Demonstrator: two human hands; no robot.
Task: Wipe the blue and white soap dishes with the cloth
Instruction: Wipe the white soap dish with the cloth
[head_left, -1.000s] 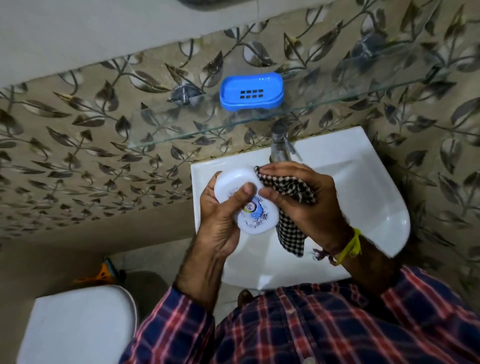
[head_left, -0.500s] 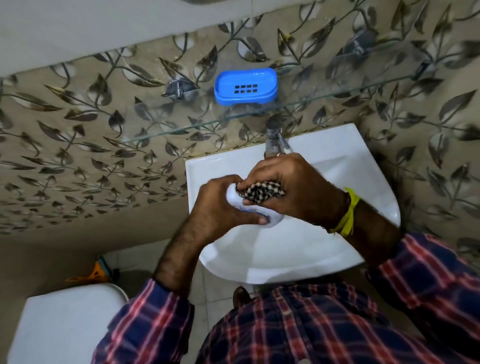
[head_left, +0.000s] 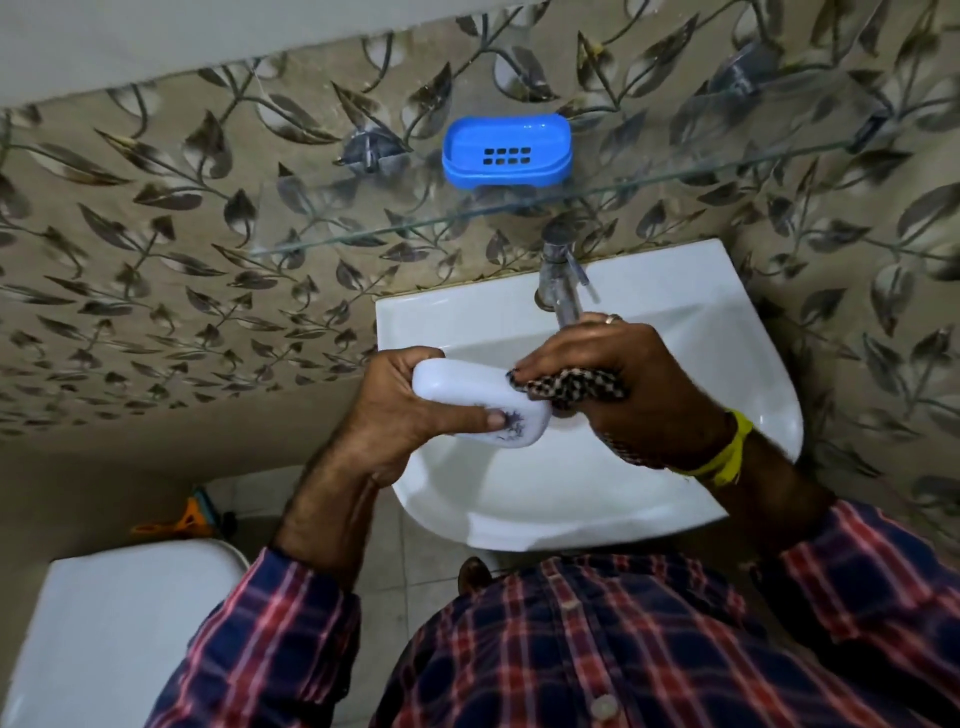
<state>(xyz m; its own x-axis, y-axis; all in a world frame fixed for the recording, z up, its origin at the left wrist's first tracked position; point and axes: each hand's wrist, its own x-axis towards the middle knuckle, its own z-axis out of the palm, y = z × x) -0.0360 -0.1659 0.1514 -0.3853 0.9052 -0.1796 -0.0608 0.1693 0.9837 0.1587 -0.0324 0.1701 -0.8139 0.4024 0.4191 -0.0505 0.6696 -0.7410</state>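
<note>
My left hand (head_left: 400, 415) grips the white soap dish (head_left: 467, 389) over the basin, thumb pressed on its printed face. My right hand (head_left: 623, 379) holds the black-and-white checked cloth (head_left: 566, 387) bunched in its fingers, and the cloth touches the right end of the white dish. The blue soap dish (head_left: 506, 150) with a slotted bottom sits upright on the glass shelf (head_left: 675, 174) above the basin, apart from both hands.
A white washbasin (head_left: 701, 332) hangs on the leaf-patterned wall, with a metal tap (head_left: 558, 275) just behind my right hand. A white toilet cistern lid (head_left: 119, 623) is at the lower left. An orange brush (head_left: 182, 522) lies on the floor.
The white dish has come out from under my right hand and now shows its long side. The cloth has slid from the top of the dish to its right end.
</note>
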